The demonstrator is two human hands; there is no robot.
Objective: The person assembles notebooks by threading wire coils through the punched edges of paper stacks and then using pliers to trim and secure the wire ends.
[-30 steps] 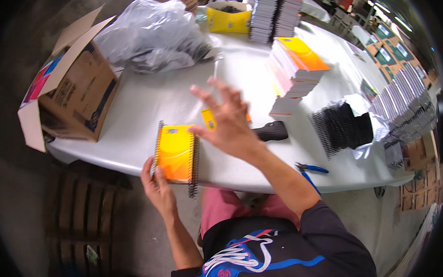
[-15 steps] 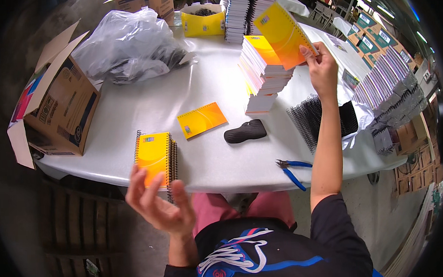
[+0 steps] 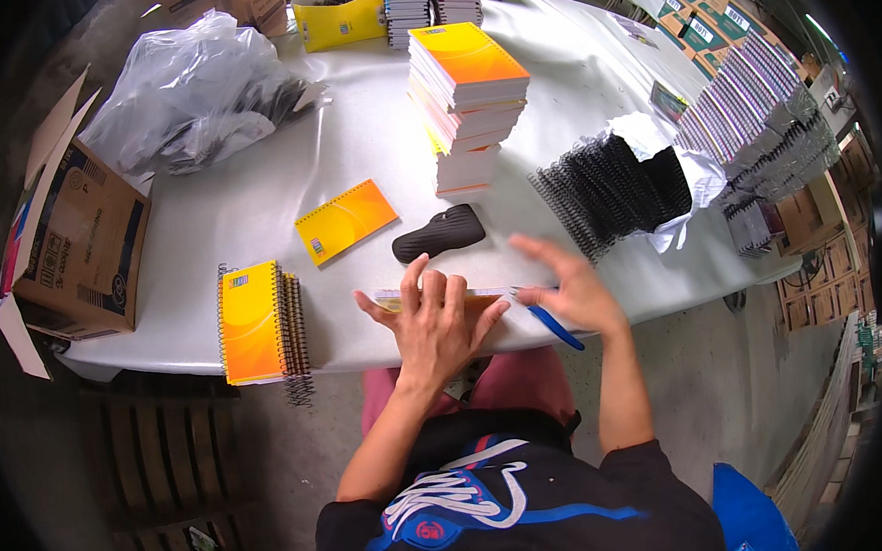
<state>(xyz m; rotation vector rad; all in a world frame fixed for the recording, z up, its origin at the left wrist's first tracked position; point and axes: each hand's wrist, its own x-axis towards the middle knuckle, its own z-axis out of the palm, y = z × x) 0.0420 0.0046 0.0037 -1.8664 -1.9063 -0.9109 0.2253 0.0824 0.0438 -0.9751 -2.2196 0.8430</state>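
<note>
At the table's front edge, my left hand has its fingers over a yellow-orange notebook, seen nearly edge-on and gripped there. Its lower part is hidden behind the hand. Just right of it, my right hand is blurred, thumb and fingers apart, with nothing in it. Below that hand lie blue-handled cutting pliers, partly covered. A dark ribbed shoe-shaped object rests just beyond my left hand, and a loose punched notebook lies farther left.
Spiral-bound notebooks are piled at the front left. A tall notebook stack stands mid-table. Black wire coils lie right, beside wrapped notebooks. An open carton and plastic bag occupy the left.
My right hand has come down from beside the tall stack to the front edge, and the notebook it held is now under my left hand, which moved right. The view shifted.
</note>
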